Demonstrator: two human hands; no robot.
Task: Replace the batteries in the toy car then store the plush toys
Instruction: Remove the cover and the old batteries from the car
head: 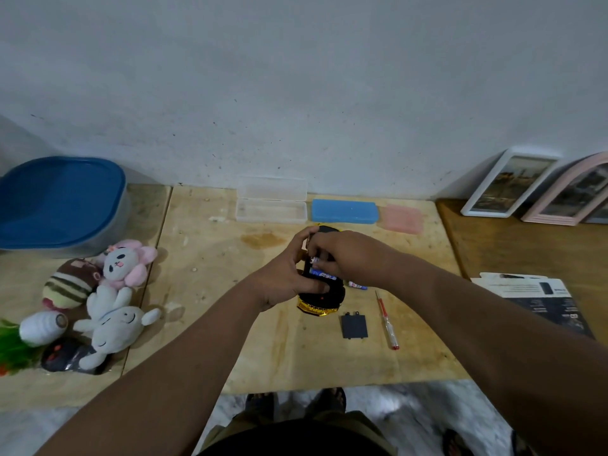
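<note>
Near the front edge of the wooden table (pixel 296 363) lie one black battery cover (pixel 354 325) and, just to its right, one red-handled screwdriver (pixel 387 319). Toward the table's left edge sits a heap of plush toys (pixel 98 301); about six can be counted, though the nearest ones overlap and blur. At mid-table one toy car (pixel 320 299), black with a gold end, is turned underside up. The left hand (pixel 289 274) grips its side with curled fingers. The right hand (pixel 342 255) pinches one battery (pixel 316 261) at the open compartment, where one more battery (pixel 324 274) lies seated. One loose battery (pixel 358 286) rests on the table just right of the car. Along the far edge stand three small cases: one clear and open (pixel 271 205), one blue (pixel 343 211), one pink (pixel 404 218). At the far left corner sits one blue-lidded tub (pixel 62 205).
</note>
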